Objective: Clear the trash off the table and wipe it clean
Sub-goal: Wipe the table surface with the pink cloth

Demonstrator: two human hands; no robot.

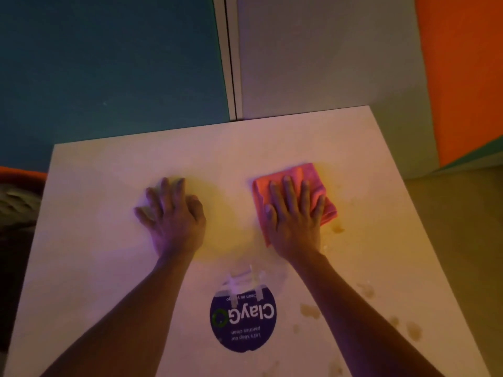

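A white square table point(109, 268) fills the lower view. My right hand point(294, 216) lies flat, fingers spread, pressing on a folded pink-orange cloth point(313, 176) at the table's middle right. My left hand point(174, 213) rests palm down on the bare tabletop to the left, fingers apart, holding nothing. Brown liquid stains point(310, 311) dot the right side of the table, one spot point(337, 228) just beside the cloth.
A round dark blue sticker point(242, 319) with white lettering is stuck near the table's front middle, partly torn at its top. Blue and grey wall panels stand behind the table, an orange panel point(462, 77) at the right. An orange-rimmed object point(19, 202) sits at the left.
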